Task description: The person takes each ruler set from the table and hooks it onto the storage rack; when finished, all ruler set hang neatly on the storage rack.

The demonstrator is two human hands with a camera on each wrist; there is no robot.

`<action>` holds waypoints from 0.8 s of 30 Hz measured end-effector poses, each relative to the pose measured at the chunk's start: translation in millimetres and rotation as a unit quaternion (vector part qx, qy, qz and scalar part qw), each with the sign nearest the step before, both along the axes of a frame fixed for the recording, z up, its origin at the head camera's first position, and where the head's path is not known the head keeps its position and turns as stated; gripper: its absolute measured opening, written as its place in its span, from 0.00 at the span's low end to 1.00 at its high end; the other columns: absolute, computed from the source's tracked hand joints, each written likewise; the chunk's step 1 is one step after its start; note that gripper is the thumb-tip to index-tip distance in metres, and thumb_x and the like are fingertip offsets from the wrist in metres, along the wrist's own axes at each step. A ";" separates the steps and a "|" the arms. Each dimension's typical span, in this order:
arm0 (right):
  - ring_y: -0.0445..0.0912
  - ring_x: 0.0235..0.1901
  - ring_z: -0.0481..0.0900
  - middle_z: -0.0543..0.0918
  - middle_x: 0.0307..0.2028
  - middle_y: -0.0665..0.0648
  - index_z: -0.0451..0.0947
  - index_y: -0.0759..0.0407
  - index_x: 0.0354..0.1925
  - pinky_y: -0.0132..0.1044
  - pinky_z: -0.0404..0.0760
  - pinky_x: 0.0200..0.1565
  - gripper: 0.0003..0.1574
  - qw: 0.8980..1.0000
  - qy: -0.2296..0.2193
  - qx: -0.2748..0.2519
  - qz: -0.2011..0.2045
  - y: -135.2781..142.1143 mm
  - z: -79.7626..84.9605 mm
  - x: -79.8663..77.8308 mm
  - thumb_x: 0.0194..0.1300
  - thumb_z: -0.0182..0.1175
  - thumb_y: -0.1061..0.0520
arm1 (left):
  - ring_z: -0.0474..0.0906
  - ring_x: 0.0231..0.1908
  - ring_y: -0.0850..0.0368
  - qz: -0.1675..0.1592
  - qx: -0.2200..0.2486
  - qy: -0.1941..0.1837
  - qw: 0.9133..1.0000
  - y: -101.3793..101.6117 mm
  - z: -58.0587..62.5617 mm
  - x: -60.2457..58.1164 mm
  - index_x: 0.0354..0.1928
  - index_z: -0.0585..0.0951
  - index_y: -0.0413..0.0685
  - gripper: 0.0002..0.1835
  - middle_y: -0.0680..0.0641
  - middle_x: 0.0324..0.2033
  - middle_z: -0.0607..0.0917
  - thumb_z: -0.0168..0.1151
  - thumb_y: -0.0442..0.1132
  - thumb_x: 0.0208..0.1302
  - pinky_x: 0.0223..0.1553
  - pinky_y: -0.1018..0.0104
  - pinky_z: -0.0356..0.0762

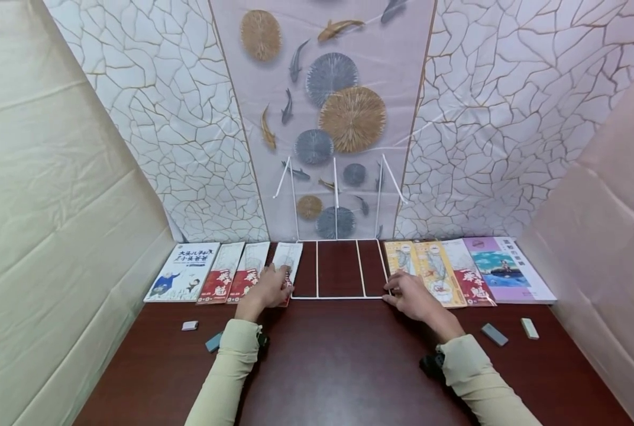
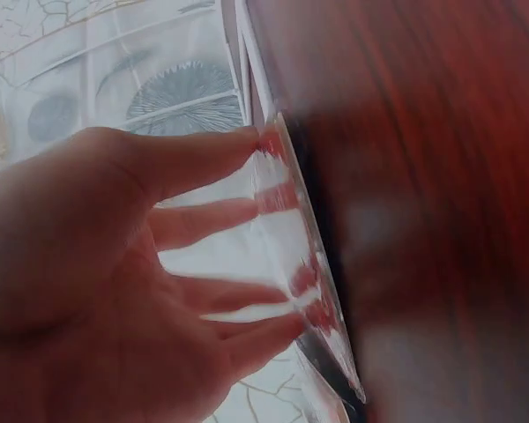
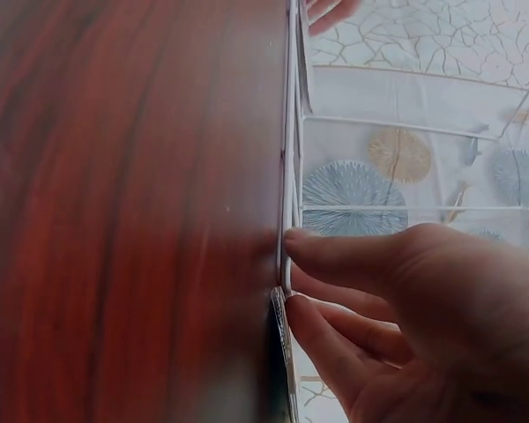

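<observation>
A white wire rack point(image 1: 338, 298) with upright dividers stands at the back middle of the dark table. My left hand point(image 1: 271, 286) lies over a red and white booklet point(image 1: 289, 254) left of the rack. In the left wrist view, fairly straight, spread fingers point(image 2: 207, 220) touch its cover point(image 2: 278, 233). At the rack's front right corner, my right hand point(image 1: 414, 296) pinches the wire between thumb and fingers. The right wrist view has the thumb point(image 3: 335, 254) against the white wire point(image 3: 290, 176), beside the edge of a booklet point(image 3: 282, 335).
Left of my left hand lie more red and white booklets point(image 1: 220, 273) and a white picture book point(image 1: 183, 273). To the right are yellow booklets point(image 1: 435, 269), another red and white booklet point(image 1: 471, 278) and a purple book point(image 1: 500, 269). Small blocks point(image 1: 494, 335) lie nearer on both sides.
</observation>
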State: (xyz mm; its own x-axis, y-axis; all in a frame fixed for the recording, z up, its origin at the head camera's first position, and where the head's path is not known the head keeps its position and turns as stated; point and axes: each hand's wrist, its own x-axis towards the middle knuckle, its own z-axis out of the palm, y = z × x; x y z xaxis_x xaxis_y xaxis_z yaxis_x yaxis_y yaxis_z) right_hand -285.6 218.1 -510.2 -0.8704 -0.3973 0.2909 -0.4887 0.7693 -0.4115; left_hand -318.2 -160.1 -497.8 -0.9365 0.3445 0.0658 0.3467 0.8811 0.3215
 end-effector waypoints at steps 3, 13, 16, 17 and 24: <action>0.53 0.42 0.88 0.87 0.45 0.63 0.88 0.67 0.42 0.51 0.82 0.50 0.13 1.000 -0.001 0.008 -0.004 -0.8 -0.6 -0.7 0.61 0.71 0.59 | 0.77 0.54 0.29 -0.012 0.008 0.010 1.000 1.7 -0.9 1.7 0.61 0.74 0.38 0.23 0.30 0.48 0.81 0.64 0.41 0.68 0.58 0.41 0.75; 0.62 0.56 0.81 0.85 0.51 0.68 0.88 0.67 0.41 0.60 0.76 0.57 0.12 0.999 -0.019 0.024 -0.014 -2.3 -0.7 2.4 0.62 0.70 0.60 | 0.80 0.53 0.37 0.007 0.076 0.026 0.997 5.6 -4.3 2.0 0.66 0.72 0.38 0.33 0.33 0.47 0.85 0.72 0.35 0.60 0.59 0.46 0.77; 0.61 0.53 0.83 0.85 0.51 0.68 0.88 0.67 0.41 0.59 0.78 0.55 0.11 1.000 -0.011 0.025 -0.014 -2.9 -2.2 1.8 0.62 0.70 0.60 | 0.77 0.58 0.36 0.043 0.087 0.026 0.995 7.9 -6.4 -0.4 0.68 0.71 0.37 0.37 0.30 0.55 0.81 0.75 0.36 0.57 0.63 0.46 0.75; 0.60 0.52 0.83 0.85 0.51 0.68 0.88 0.67 0.41 0.59 0.78 0.54 0.11 1.000 -0.009 0.025 -0.014 -3.3 -2.4 1.6 0.62 0.70 0.60 | 0.76 0.60 0.35 0.061 0.091 0.024 0.994 8.6 -6.5 -0.8 0.69 0.71 0.37 0.39 0.29 0.58 0.79 0.76 0.37 0.56 0.64 0.45 0.74; 0.61 0.52 0.83 0.85 0.52 0.68 0.88 0.67 0.42 0.63 0.75 0.56 0.11 1.000 -0.009 0.021 -0.012 -5.0 -0.5 -0.2 0.62 0.70 0.60 | 0.72 0.58 0.24 0.131 0.078 -0.013 0.988 12.7 -1.6 1.4 0.66 0.70 0.36 0.37 0.20 0.57 0.74 0.74 0.43 0.58 0.59 0.37 0.75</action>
